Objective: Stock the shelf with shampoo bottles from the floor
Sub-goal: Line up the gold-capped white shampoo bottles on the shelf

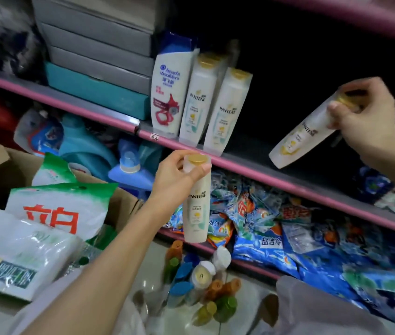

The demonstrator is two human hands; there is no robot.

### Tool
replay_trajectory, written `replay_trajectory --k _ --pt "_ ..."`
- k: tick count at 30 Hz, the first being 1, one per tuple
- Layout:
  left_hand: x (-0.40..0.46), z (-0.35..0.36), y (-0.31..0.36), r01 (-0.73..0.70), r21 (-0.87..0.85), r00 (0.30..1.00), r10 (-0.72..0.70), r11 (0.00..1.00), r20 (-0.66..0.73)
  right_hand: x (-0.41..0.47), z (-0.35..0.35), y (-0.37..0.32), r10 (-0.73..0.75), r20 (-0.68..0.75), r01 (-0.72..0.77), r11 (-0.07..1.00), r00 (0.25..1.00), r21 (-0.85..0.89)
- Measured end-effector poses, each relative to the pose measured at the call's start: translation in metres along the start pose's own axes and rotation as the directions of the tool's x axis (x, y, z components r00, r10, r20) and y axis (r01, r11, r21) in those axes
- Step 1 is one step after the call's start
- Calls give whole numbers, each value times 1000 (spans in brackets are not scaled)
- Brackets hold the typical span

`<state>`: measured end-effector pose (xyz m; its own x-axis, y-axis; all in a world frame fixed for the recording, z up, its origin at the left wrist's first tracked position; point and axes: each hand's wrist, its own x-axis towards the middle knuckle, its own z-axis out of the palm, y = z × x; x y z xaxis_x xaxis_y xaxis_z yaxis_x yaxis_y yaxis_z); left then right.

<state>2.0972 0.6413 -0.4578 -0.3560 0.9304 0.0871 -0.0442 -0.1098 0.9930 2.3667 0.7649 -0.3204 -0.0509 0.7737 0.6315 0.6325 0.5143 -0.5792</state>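
At four o'clock from the shelved bottles, a white Pantene bottle [308, 131] with a gold cap is gripped near its top by the right hand [365, 114], tilted, its base over the pink shelf edge [252, 171]. At six o'clock from the shelved bottles, a second, matching Pantene bottle [196, 209] is held upright by the left hand [177, 177], fingers curled round its neck. On the shelf a Head & Shoulders bottle [167, 93] is flanked at three o'clock by two standing Pantene bottles [212, 100]. More capped bottles [199, 279] are clustered on the floor below.
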Motion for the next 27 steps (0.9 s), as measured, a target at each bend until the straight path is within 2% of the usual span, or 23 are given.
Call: replay_trajectory --k 6,11,14,17,19,22,23,24,25,27 --pt "-3 4 3 -41 -114 997 48 993 61 20 7 15 97 78 -86 987 992 -136" --pt "-8 8 4 -66 -164 995 77 984 59 21 2 5 33 252 77 908 967 -412" --pt "-10 8 6 -79 -186 995 90 979 49 16 5 0 69 299 89 870 952 -484" --pt "-11 8 8 -66 -218 992 87 974 89 3 12 -3 138 259 -13 901 956 -434" --pt "-12 8 7 -59 -236 989 89 970 115 -12 18 -4 158 166 -80 913 973 -401" --pt "-12 9 7 -53 -259 987 91 964 134 -45 33 -12 -41 -11 33 908 999 -418" --pt "-12 10 6 -53 -262 986 91 964 138 -60 40 -17 -91 30 96 921 995 -377" --pt "-12 11 6 -53 -265 986 93 963 140 -79 48 -23 -95 149 136 947 984 -291" --pt "-12 12 6 -58 -271 985 100 961 141 -99 57 -29 -56 325 119 977 944 -179" --pt "-13 15 5 -72 -289 984 116 955 138 -141 73 -46 64 659 -77 997 750 -10"
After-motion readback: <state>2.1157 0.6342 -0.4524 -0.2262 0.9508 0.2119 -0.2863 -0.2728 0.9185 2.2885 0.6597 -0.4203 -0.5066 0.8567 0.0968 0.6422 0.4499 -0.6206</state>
